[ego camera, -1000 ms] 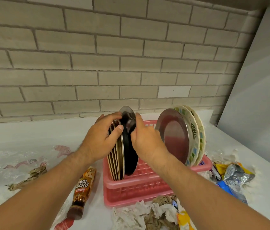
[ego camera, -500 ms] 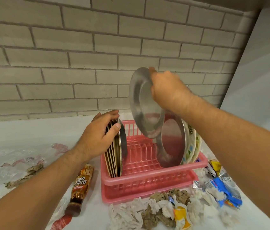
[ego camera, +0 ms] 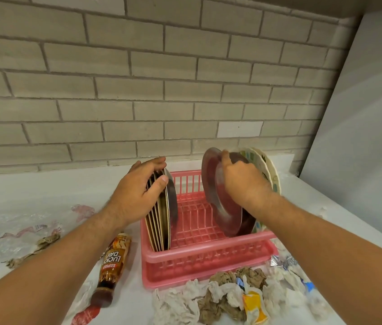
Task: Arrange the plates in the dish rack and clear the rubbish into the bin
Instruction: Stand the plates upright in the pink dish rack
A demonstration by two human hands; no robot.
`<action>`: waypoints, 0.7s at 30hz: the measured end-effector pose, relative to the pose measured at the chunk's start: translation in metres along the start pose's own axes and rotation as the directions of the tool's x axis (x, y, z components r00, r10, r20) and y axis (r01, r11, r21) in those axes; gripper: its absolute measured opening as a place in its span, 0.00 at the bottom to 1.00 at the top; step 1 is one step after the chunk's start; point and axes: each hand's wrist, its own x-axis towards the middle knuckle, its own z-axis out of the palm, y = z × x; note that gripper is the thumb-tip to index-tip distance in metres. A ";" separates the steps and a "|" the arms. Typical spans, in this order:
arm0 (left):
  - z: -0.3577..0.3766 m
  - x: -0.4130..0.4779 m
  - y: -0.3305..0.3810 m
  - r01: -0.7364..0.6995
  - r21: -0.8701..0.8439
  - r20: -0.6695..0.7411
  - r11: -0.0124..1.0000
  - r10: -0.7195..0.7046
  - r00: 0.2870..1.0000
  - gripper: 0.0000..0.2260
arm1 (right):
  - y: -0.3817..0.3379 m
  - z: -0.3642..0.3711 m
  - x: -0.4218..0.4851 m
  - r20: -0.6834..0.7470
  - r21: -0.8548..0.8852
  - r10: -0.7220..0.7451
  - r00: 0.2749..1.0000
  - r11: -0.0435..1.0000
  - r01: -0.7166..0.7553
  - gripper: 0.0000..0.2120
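A pink dish rack (ego camera: 205, 254) stands on the white counter. At its left end several plates (ego camera: 161, 221) stand on edge, and my left hand (ego camera: 138, 191) grips their top rims, thumb on the near side. At the right end my right hand (ego camera: 244, 184) holds a steel plate (ego camera: 218, 200) by its top rim, set upright in the rack against another steel plate and two patterned plates (ego camera: 271, 170). The rack's middle slots hold nothing.
A brown drink bottle (ego camera: 113, 263) lies left of the rack. Crumpled tissues and wrappers (ego camera: 227, 299) lie in front of it, more scraps (ego camera: 32, 245) at far left, and foil wrappers (ego camera: 288, 266) at right. A brick wall runs behind; a grey panel stands at right.
My right hand lifted a steel plate out of the left stack, carried it up and right, and lowered it into the rack's right end. My left hand stayed on the left stack.
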 end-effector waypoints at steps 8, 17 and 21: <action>-0.002 0.000 0.002 0.002 -0.015 0.013 1.000 -0.002 1.000 0.19 | 0.016 -0.002 -0.004 0.035 0.037 0.082 0.996 0.996 -0.084 0.23; -0.002 -0.001 0.003 0.000 -0.025 0.012 1.000 0.000 1.000 0.17 | 0.031 -0.011 -0.006 -0.029 -0.105 0.025 0.999 0.994 -0.028 0.09; -0.003 -0.001 0.004 0.010 -0.027 0.018 1.000 -0.010 1.000 0.20 | 0.030 -0.012 -0.008 -0.023 -0.118 0.017 1.000 0.993 -0.020 0.11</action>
